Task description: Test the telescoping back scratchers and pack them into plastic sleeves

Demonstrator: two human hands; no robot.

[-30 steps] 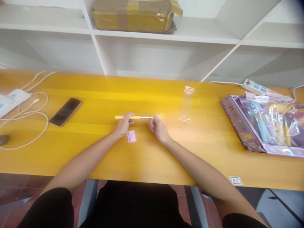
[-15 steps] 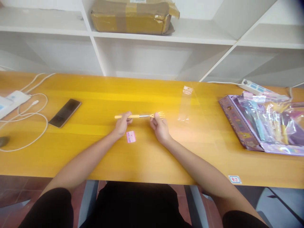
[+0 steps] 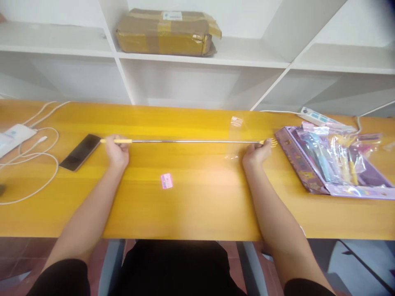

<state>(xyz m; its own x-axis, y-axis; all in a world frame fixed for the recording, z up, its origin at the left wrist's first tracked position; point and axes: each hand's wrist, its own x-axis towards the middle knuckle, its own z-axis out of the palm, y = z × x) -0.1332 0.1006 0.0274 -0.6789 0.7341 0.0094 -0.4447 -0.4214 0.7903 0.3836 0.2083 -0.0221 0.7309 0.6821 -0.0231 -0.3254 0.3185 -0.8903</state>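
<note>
A telescopic back scratcher [image 3: 191,141] stretches level above the yellow table [image 3: 197,205], its thin metal rod drawn out long. My left hand [image 3: 117,150] is closed on the yellow handle at the left end, near a black phone [image 3: 80,151]. My right hand [image 3: 256,153] is closed on the rod just behind the yellow claw head [image 3: 270,142] at the right end. A small pink label [image 3: 166,181] lies on the table between my arms. A clear plastic sleeve [image 3: 234,137] lies under the rod, left of my right hand.
A purple box with several wrapped items [image 3: 333,164] sits at the right. Behind it lies a white power strip [image 3: 317,118]. White cables and a charger [image 3: 18,137] are at the far left. A taped cardboard parcel [image 3: 166,32] rests on the white shelf behind.
My hands have moved far apart, left hand leftward and right hand rightward, drawing the scratcher's rod out from short to long. The view has shifted slightly.
</note>
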